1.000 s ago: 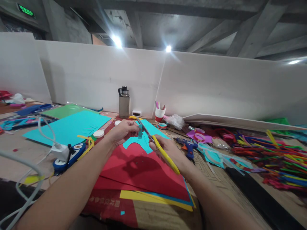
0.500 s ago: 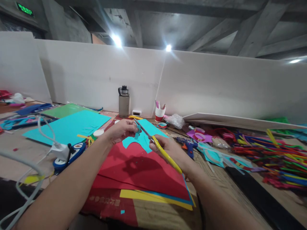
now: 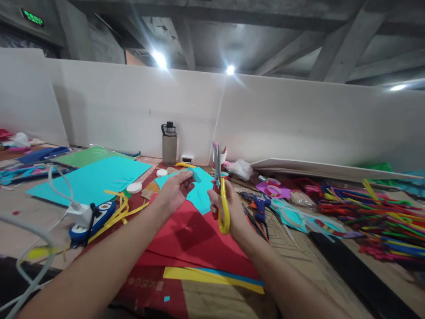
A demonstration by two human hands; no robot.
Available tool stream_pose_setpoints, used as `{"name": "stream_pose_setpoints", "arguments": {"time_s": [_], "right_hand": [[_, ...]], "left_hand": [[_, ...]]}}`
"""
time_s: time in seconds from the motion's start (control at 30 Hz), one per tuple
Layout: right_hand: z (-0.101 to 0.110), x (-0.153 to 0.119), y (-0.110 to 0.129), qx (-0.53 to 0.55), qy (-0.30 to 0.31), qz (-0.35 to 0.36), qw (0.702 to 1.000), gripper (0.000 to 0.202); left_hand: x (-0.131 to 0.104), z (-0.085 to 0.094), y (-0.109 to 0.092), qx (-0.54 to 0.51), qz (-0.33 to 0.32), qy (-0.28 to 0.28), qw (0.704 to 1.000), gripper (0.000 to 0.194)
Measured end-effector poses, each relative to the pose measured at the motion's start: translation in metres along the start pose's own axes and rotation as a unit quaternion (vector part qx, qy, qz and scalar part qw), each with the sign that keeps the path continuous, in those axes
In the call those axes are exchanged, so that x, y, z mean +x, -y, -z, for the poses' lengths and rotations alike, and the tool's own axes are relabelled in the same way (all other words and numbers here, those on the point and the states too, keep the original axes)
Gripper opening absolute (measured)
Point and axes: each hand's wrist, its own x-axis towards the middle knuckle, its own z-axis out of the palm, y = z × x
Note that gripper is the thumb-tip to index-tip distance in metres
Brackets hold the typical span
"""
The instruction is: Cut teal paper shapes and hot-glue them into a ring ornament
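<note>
Between the thumb and fingers of my left hand (image 3: 175, 189) is a small piece of turquoise paper (image 3: 196, 174). My right hand (image 3: 229, 206) grips a pair of scissors (image 3: 222, 195) with yellow and red handles, the blades pointing up and away from the paper piece. Below and beyond both hands lies a turquoise sheet (image 3: 201, 198) with cut edges. It rests on red paper (image 3: 186, 248), which overlaps yellow paper (image 3: 212, 280) and a strip of blue.
At the back stand a grey bottle (image 3: 169, 146) and a cup of pens (image 3: 223, 156). Right of my hands are a blue glue gun (image 3: 262, 206) and coloured pipe cleaners (image 3: 381, 217). To the left lie a large turquoise sheet (image 3: 89, 179) and a power strip with cables (image 3: 93, 221).
The scissors have moved away from the paper piece and swung from slanting across to the left to pointing upward. My hands have drawn apart. The paper piece stays in my left fingers.
</note>
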Motion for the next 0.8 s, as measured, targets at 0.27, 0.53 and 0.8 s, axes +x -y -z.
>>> {"name": "stream_pose_setpoints", "arguments": {"time_s": [0.27, 0.53, 0.8], "right_hand": [[0.002, -0.001, 0.003, 0.021, -0.042, 0.093, 0.995, 0.038], [0.006, 0.003, 0.011, 0.022, -0.072, 0.092, 0.993, 0.039], [0.011, 0.005, 0.016, -0.043, -0.049, 0.093, 0.994, 0.041]], "left_hand": [[-0.014, -0.009, 0.027, 0.004, 0.006, 0.063, 0.998, 0.015], [-0.015, -0.006, 0.028, 0.079, 0.011, 0.123, 0.989, 0.016], [-0.013, -0.002, 0.016, 0.328, 0.005, 0.155, 0.932, 0.013]]}}
